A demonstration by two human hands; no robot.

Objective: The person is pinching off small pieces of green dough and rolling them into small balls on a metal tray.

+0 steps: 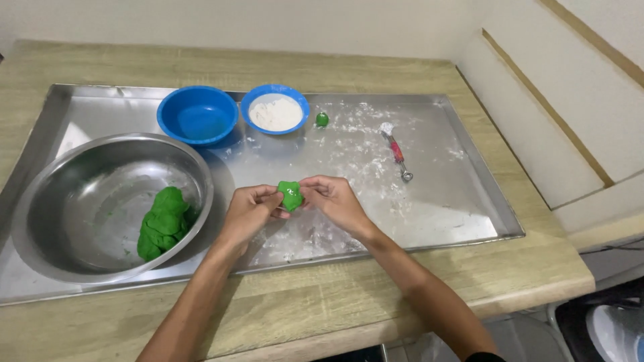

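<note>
Dough piece (pixel 290 195) pinched between left hand (pixel 249 213) and right hand (pixel 337 201), just right of steel bowl (pixel 67 201).

dough piece (pixel 290 195) partly behind fingers (pixel 272 198)

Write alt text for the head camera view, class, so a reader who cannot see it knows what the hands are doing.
Two hands, left hand and right hand, pinch a small piece of green dough between them above a floured metal tray. On the tray sit a steel bowl holding a larger dough lump, two blue bowls, one with flour, and a small red-handled scoop.
</note>
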